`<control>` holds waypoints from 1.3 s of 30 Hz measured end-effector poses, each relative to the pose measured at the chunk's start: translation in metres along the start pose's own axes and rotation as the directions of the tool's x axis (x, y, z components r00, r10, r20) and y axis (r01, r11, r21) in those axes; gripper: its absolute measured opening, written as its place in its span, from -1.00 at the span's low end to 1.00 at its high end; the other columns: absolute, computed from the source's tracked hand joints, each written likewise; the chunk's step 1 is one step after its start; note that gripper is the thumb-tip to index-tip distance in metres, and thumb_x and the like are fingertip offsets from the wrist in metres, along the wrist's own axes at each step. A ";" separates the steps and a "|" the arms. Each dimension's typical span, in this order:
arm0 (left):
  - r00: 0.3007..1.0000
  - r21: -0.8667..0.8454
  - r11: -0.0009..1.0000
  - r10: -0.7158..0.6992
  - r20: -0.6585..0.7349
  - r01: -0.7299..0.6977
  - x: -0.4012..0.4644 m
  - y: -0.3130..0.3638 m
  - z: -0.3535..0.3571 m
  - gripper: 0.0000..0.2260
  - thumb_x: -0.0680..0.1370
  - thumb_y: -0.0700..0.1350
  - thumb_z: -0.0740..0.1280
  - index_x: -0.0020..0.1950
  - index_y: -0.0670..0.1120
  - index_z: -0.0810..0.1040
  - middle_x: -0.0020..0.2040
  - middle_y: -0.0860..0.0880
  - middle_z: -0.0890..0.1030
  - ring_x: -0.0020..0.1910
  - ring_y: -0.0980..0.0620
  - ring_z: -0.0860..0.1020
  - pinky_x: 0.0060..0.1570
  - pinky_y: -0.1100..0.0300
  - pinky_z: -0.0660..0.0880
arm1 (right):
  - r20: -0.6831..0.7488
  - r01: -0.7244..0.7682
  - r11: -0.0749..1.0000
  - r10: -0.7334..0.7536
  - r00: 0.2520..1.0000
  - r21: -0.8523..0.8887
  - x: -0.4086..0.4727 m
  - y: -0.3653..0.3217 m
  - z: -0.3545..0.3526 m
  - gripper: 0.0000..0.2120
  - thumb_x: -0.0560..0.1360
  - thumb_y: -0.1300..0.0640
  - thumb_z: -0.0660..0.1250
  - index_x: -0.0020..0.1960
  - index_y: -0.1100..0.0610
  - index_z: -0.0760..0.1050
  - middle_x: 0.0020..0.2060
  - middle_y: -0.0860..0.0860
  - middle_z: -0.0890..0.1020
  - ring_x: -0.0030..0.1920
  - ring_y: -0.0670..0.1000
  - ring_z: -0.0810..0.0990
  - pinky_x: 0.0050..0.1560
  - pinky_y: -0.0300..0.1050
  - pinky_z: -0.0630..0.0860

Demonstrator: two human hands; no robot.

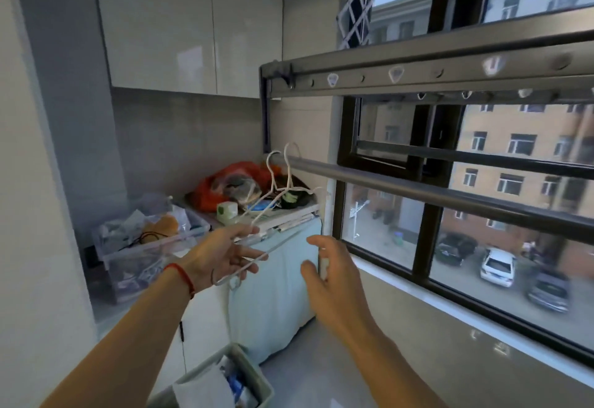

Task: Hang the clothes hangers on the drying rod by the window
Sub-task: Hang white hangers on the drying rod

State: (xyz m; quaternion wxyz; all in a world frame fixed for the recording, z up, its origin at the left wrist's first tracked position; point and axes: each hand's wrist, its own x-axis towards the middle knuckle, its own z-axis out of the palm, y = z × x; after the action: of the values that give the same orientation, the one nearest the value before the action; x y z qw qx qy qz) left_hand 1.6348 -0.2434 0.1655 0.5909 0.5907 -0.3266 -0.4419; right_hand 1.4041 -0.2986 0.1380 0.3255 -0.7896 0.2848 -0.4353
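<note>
Setting: narrow balcony nook with glossy pale wall cabinets (154, 25) and a dark-framed window (427, 214) overlooking parked cars.
Hangers: thin white wire clothes hangers (283, 179), two hooks looped over the near end of the rod, bodies swinging down and toward the person.
Rod: round grey metal drying rod (418, 184) running along the window, otherwise bare; a perforated dark rail (418, 76) sits above it.
Left hand: left hand (221, 255), red string at the wrist, fingers (254, 255) loosely curled around the hangers' lower bar, probably steadying them so the hooks settle.
Right hand: right hand (324, 266), fingers spread and released, holding nothing, near the hangers' right tip, likely ready to catch a swing.
Beyond: pale blue cloth-covered unit (276, 292) beneath, cluttered shelf with an orange plastic bag (225, 179), clear storage box (151, 240), green bin (257, 378) on the floor.
Progress: hooks appear seated; letting go seems to remain.
</note>
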 end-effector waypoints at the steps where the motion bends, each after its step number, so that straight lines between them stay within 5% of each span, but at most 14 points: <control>1: 1.000 0.003 1.000 -0.008 0.027 0.008 0.006 0.001 -0.007 -0.71 0.66 -0.03 0.21 0.35 -0.09 0.44 0.10 -0.40 0.66 -0.22 -0.25 0.62 -0.33 0.07 0.51 | -0.010 -0.015 1.000 0.015 1.000 0.004 0.008 -0.003 0.007 -0.65 0.60 0.09 0.30 0.37 -0.09 0.42 0.24 -0.19 0.45 0.28 -0.20 0.41 0.29 -0.20 0.41; 5: 0.998 0.046 0.998 -0.038 0.056 0.036 0.029 0.007 -0.023 -0.73 0.66 -0.03 0.21 0.34 -0.05 0.45 0.08 -0.39 0.68 -0.22 -0.24 0.63 -0.34 0.10 0.51 | -0.046 -0.062 0.998 0.062 0.997 0.009 0.025 -0.008 0.031 -0.66 0.60 0.08 0.29 0.36 -0.11 0.43 0.26 -0.16 0.45 0.29 -0.15 0.43 0.33 -0.05 0.46; 12: 0.996 0.136 0.988 -0.076 0.050 0.069 0.047 -0.002 -0.035 -0.74 0.66 0.02 0.22 0.31 -0.02 0.48 0.07 -0.35 0.69 -0.17 -0.26 0.64 -0.27 0.06 0.55 | -0.053 -0.108 0.994 0.107 0.993 -0.019 0.021 0.001 0.051 -0.67 0.61 0.09 0.28 0.34 -0.14 0.41 0.27 -0.17 0.45 0.28 -0.16 0.43 0.30 -0.08 0.47; 18: 0.999 0.320 0.947 0.008 -0.049 0.009 0.040 0.009 -0.036 -0.73 0.64 0.04 0.28 0.24 -0.07 0.56 0.21 -0.28 0.62 -0.01 -0.22 0.70 0.12 -0.08 0.61 | -0.063 -0.163 0.987 0.163 0.985 -0.002 0.011 0.007 0.046 -0.68 0.62 0.10 0.28 0.33 -0.16 0.41 0.27 -0.17 0.46 0.27 -0.18 0.44 0.29 -0.06 0.50; 19: 0.991 0.462 0.885 0.105 -0.084 -0.055 0.033 0.013 -0.034 -0.77 0.64 0.04 0.28 0.13 -0.08 0.59 0.20 -0.29 0.62 0.00 -0.21 0.66 0.11 -0.07 0.59 | -0.065 -0.169 0.986 0.169 0.983 0.003 0.009 0.008 0.043 -0.68 0.62 0.10 0.28 0.33 -0.16 0.41 0.28 -0.18 0.46 0.27 -0.18 0.43 0.30 -0.07 0.50; 21: 0.904 0.819 0.553 0.413 -0.111 -0.152 0.016 0.016 -0.027 -0.79 0.59 0.03 0.26 0.02 -0.07 0.59 0.11 -0.27 0.64 0.03 -0.27 0.61 0.05 -0.07 0.54 | -0.080 -0.181 0.983 0.182 0.980 0.014 0.005 0.012 0.036 -0.68 0.62 0.11 0.28 0.34 -0.15 0.42 0.28 -0.18 0.46 0.27 -0.19 0.43 0.28 -0.09 0.50; 22: 0.792 0.921 0.361 0.600 -0.111 -0.145 0.005 0.014 -0.019 -0.81 0.57 -0.02 0.29 0.05 -0.10 0.59 0.06 -0.26 0.64 0.00 -0.30 0.59 -0.02 -0.07 0.51 | -0.087 -0.188 0.982 0.188 0.978 0.019 0.002 0.014 0.032 -0.68 0.62 0.11 0.28 0.34 -0.13 0.42 0.27 -0.18 0.47 0.27 -0.20 0.44 0.27 -0.10 0.50; 24: 0.540 0.953 0.236 0.836 -0.100 -0.189 -0.019 0.004 0.007 -0.85 0.51 -0.17 0.35 0.06 -0.15 0.58 -0.04 -0.21 0.60 -0.10 -0.26 0.57 -0.15 -0.02 0.45 | -0.109 -0.200 0.979 0.202 0.973 0.034 -0.006 0.019 0.022 -0.68 0.61 0.12 0.29 0.34 -0.11 0.45 0.23 -0.17 0.50 0.22 -0.23 0.47 0.22 -0.15 0.51; 25: 0.510 0.926 0.263 0.855 -0.093 -0.272 -0.028 -0.002 0.025 -0.86 0.49 -0.20 0.37 0.04 -0.12 0.57 -0.07 -0.14 0.59 -0.13 -0.17 0.55 -0.17 0.03 0.46 | -0.129 -0.213 0.976 0.217 0.968 0.047 -0.012 0.023 0.017 -0.68 0.61 0.12 0.29 0.33 -0.10 0.46 0.21 -0.17 0.52 0.19 -0.25 0.48 0.18 -0.20 0.51; 29: 0.733 0.657 0.553 0.681 -0.001 -0.512 -0.050 -0.046 0.105 -0.84 0.45 -0.16 0.35 0.00 0.01 0.59 -0.06 0.08 0.62 -0.12 0.08 0.57 -0.09 0.13 0.51 | -0.195 -0.288 0.951 0.305 0.932 0.112 -0.052 0.040 -0.023 -0.70 0.60 0.12 0.31 0.29 -0.12 0.48 0.20 -0.20 0.54 0.17 -0.23 0.52 -0.06 -0.42 0.46; 32: 0.853 0.461 0.745 0.520 0.051 -0.482 -0.076 -0.078 0.180 -0.85 0.51 -0.22 0.37 0.00 0.00 0.63 -0.04 0.07 0.67 -0.06 0.09 0.61 -0.04 0.27 0.53 | -0.280 -0.344 0.924 0.378 0.882 0.165 -0.094 0.050 -0.079 -0.71 0.60 0.16 0.31 0.27 -0.10 0.51 0.17 -0.19 0.56 0.18 -0.18 0.54 -0.11 -0.45 0.41; 34: 0.909 0.332 0.848 0.408 0.087 -0.413 -0.098 -0.097 0.238 -0.86 0.55 -0.22 0.37 0.01 -0.01 0.64 -0.04 0.03 0.67 0.00 0.01 0.63 0.10 0.08 0.60 | -0.333 -0.374 0.908 0.418 0.845 0.190 -0.130 0.057 -0.125 -0.72 0.61 0.17 0.30 0.27 -0.07 0.51 0.16 -0.16 0.57 0.17 -0.14 0.55 -0.11 -0.44 0.39; 39: 0.923 0.240 0.906 0.288 0.255 -0.349 -0.182 -0.148 0.404 -0.87 0.59 -0.13 0.33 0.05 0.05 0.64 0.04 0.04 0.68 0.09 -0.02 0.63 0.22 -0.15 0.58 | -0.499 -0.438 0.890 0.440 0.747 0.128 -0.250 0.080 -0.262 -0.73 0.60 0.17 0.32 0.28 -0.04 0.50 0.17 -0.12 0.58 0.14 -0.10 0.55 -0.04 -0.41 0.40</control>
State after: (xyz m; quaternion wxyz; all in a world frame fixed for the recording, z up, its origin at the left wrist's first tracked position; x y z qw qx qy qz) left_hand 1.1758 -0.2302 0.0804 0.5270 0.5559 -0.5399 -0.3489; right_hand 1.0479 -0.2355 0.0584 0.3314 -0.5541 0.5381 -0.5418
